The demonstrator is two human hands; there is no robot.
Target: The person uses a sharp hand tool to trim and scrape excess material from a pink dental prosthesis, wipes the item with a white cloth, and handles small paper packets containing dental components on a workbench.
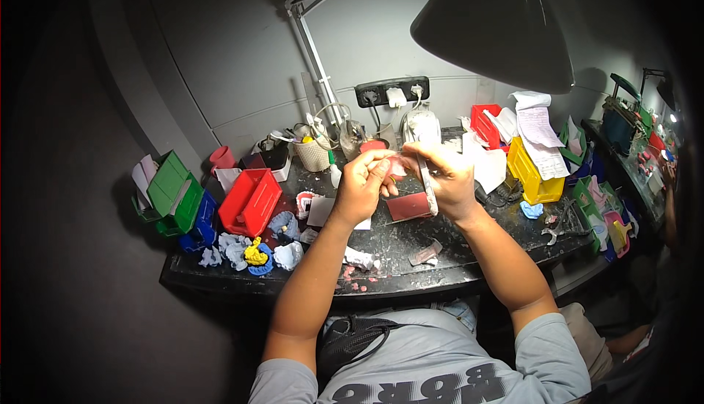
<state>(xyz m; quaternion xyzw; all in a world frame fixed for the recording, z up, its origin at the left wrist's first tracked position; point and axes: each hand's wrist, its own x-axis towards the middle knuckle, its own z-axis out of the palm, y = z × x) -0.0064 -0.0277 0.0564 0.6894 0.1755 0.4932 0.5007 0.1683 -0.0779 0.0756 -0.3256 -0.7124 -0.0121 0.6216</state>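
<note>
My left hand (362, 182) and my right hand (446, 175) are raised together over the dark workbench (396, 254). Between the fingertips of both sits a small pink wax piece (397, 166). The left fingers pinch it from the left side. My right hand also grips a slim metal hand tool (427, 185) whose shaft points down past the palm. Below the hands a dark red slab (409, 206) lies on the bench. Small pink crumbs (353, 281) dot the front edge of the bench.
Red (251, 200), green (174, 193) and yellow (534, 175) bins stand along the bench. Blue and white dental casts (249, 251) lie at the front left. A black lamp shade (499, 23) hangs overhead. A power strip (391, 90) is on the wall. Another bench (631, 162) lies at the right.
</note>
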